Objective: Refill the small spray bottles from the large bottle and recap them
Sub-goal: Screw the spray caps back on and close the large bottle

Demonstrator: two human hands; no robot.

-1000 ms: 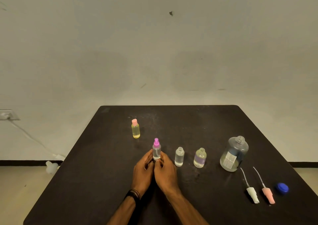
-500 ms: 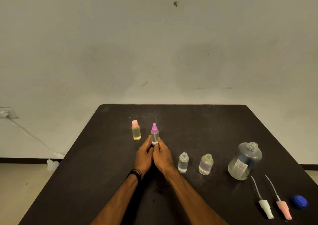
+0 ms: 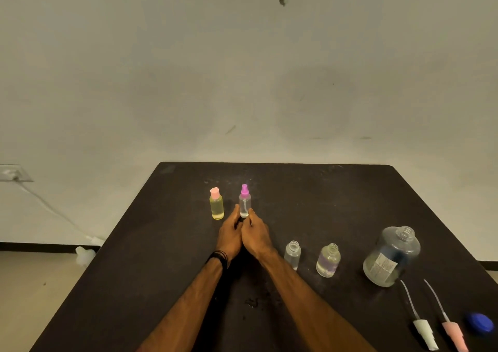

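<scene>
You have the purple-capped spray bottle (image 3: 244, 202) at the table's far left beside the recapped yellow bottle (image 3: 216, 204), your left hand (image 3: 228, 237) and right hand (image 3: 254, 235) pinching its base. Since a second ago you've pushed it farther away. Two open bottles (image 3: 292, 254) and the large bottle (image 3: 390, 257) near right remain uncapped.
</scene>
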